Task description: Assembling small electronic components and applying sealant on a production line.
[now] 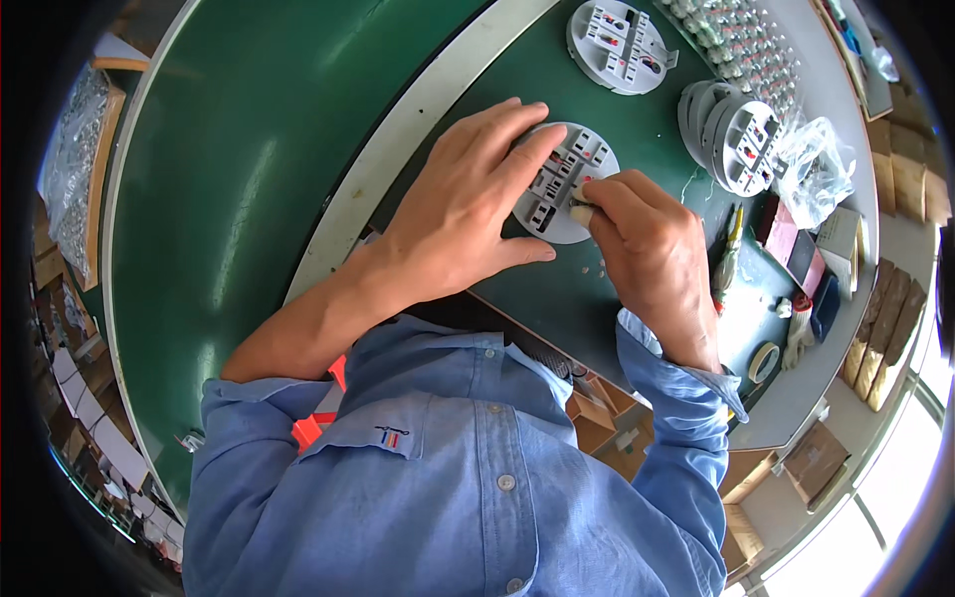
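Note:
A round grey plastic disc (565, 191) with slotted raised blocks and small red and dark bits lies on the green work surface in front of me. My left hand (463, 209) reaches over its left edge, fingers spread, with the fingertips at the rim. At the right side of the disc, my right hand (652, 244) is closed in a pinch, its fingertips down on the blocks. Something small and pale shows at those fingertips, but I cannot make out what it is.
A similar disc (617, 45) lies farther off, and stacked discs (741, 139) stand to the right. Behind them are rows of small clear parts (741, 45). A crumpled plastic bag (816, 174) and tape roll (764, 363) lie rightward. A white rail (398, 129) borders the green belt (259, 149).

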Motion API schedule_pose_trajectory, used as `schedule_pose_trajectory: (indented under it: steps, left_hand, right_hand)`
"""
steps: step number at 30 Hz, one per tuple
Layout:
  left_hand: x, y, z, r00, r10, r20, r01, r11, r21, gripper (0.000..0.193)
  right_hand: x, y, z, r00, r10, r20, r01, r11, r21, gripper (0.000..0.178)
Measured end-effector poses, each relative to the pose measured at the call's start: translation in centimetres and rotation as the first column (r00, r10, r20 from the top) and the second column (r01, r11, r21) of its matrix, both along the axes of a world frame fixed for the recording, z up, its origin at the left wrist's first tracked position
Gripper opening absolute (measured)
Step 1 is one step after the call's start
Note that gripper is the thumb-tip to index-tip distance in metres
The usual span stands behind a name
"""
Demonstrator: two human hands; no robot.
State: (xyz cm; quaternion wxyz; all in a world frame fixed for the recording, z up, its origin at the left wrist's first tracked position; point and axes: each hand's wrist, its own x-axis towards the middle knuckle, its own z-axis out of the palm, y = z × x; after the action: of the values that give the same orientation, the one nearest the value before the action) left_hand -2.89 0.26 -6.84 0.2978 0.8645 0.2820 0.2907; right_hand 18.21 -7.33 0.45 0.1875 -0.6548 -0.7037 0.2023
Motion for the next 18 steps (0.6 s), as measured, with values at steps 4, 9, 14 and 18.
schedule_pose_trajectory:
  steps: [4,9,14,18]
  left_hand:
    - [-0.4,0.3,-0.9,0.998,0.017,-0.053,-0.017,1.000,0.009,0.099]
    - [-0.9,0.6,-1.3,0.998,0.016,-0.058,-0.016,1.000,0.002,0.102]
    - [0.4,0.7,-0.2,0.998,-0.006,-0.066,0.005,1.000,-0.019,0.102]
    - [2.6,1.4,0.4,0.994,-0.041,-0.097,0.040,0.999,-0.010,0.099]
  right_hand:
    - [-1.4,1.2,0.6,0.988,0.071,0.137,-0.064,0.996,-0.056,0.022]
    - [-1.6,1.0,-0.9,1.000,0.006,0.015,-0.005,0.997,-0.072,0.022]
    - [0.3,-0.1,-2.1,0.975,-0.063,-0.213,0.058,0.998,-0.027,0.026]
    - [2.5,0.1,-1.2,0.986,-0.039,-0.164,0.051,0.996,0.069,0.036]
